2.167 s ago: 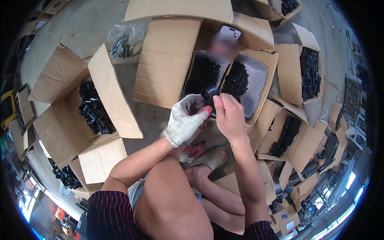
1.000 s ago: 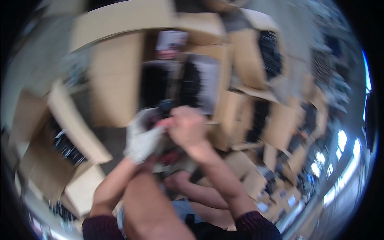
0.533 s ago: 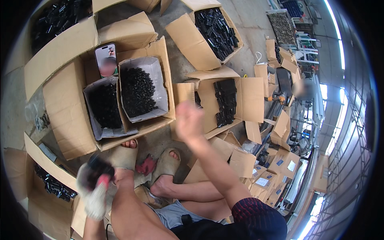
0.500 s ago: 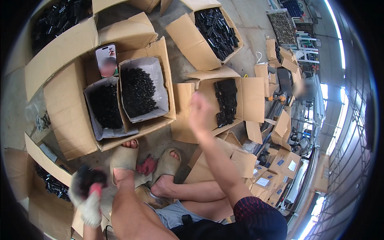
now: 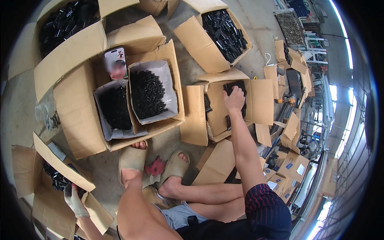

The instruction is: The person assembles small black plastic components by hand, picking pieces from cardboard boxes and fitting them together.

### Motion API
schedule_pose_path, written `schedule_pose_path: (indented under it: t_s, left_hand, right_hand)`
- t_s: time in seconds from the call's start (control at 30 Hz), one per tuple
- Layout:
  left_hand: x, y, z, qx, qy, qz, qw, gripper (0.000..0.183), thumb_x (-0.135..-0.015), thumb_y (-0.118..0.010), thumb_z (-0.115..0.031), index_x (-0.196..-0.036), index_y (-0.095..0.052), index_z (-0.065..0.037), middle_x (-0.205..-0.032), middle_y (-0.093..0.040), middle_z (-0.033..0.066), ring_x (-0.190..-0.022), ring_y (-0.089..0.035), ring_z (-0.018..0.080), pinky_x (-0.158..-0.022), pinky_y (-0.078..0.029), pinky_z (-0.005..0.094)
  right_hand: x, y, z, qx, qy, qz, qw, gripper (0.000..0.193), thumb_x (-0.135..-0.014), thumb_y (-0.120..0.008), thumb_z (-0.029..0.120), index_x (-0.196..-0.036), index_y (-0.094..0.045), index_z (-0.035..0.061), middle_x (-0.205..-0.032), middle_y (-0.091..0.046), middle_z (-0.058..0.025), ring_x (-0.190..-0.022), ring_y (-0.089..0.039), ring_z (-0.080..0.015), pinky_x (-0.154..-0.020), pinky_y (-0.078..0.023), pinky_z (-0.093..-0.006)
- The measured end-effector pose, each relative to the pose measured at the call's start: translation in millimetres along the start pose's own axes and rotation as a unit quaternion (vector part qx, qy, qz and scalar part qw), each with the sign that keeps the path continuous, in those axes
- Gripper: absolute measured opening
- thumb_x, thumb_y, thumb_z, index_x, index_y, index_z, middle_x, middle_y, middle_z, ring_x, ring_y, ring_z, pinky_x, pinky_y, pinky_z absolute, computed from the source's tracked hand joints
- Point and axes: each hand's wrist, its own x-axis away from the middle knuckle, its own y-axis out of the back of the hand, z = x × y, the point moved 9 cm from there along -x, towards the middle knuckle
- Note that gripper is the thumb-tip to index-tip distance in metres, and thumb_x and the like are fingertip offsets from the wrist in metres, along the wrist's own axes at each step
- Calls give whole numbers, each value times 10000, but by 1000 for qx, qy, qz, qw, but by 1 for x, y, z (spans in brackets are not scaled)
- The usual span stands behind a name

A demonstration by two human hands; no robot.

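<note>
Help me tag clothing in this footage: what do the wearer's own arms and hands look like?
The left hand wears an off-white knit glove with some red near the fingertips. The right hand is bare, as is the right forearm. The right sleeve is short, dark navy or black with thin red stripes. The left sleeve is out of view.
</note>
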Motion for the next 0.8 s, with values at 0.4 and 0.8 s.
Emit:
schedule_pose_path:
  t_s: [0.4, 0.8]
  left_hand:
    - [0, -24, -22, -96, -107, -20, 989, 363, -1001, -598, -12, -1362, -572, 16, -1288, -664, 114, -1148, -638, 190, -990, -515, 324]
    - [122, -91, -217, -58, -385, -204, 898, 521, -990, -624, 11, -1487, -472, -16, -1481, -535, 171, -1315, -552, 267, -1125, -450, 393]
  right_hand:
    - [11, -3, 9, 4, 101, 0, 995, 451, -855, -767, 177, -1221, -537, 50, -1099, -610, -171, -1026, -663, -354, -836, -572, -466]
    - [33, -14, -6, -177, 60, -19, 982, 430, -876, -709, 64, -1273, -545, 53, -1087, -664, -181, -976, -685, -382, -867, -555, -460]
